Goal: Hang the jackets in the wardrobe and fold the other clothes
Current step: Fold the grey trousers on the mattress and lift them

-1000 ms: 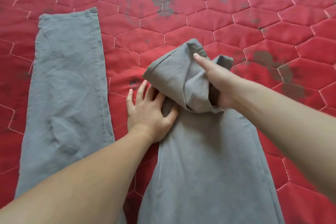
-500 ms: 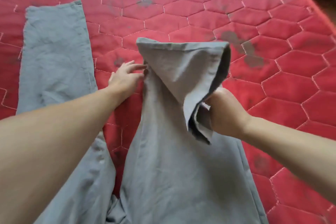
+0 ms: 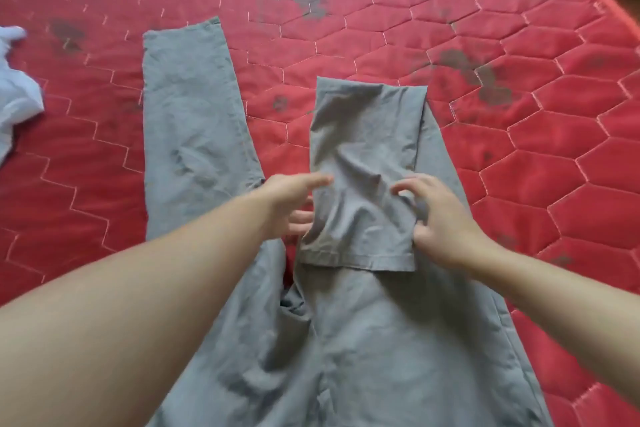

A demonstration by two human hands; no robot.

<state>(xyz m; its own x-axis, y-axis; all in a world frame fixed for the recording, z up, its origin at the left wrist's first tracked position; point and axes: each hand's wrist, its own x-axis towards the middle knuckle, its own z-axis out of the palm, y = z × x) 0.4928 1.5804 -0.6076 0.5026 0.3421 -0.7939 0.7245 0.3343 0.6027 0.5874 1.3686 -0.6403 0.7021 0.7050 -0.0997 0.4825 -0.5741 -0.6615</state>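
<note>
Grey trousers point(image 3: 346, 340) lie flat on the red quilted mattress point(image 3: 536, 121), waist toward me. Their left leg point(image 3: 194, 107) stretches straight away from me. The right leg is folded back toward me, and its hem end point(image 3: 363, 149) rests on the thigh. My left hand point(image 3: 291, 201) reaches to the left edge of this folded flap with straight fingers, one on top and the others partly tucked under the edge. My right hand point(image 3: 440, 218) sits at the flap's right edge, its loosely bent fingertips touching the cloth.
A white garment point(image 3: 17, 97) lies crumpled at the far left of the mattress. Dark stains mark the red cover beyond the trousers. The mattress edge runs along the upper right corner, and a dark curtain shows at the top left.
My right hand carried the raised trouser leg end toward me and laid it flat on the thigh, then loosened its grip. My left hand slid to the flap's left edge.
</note>
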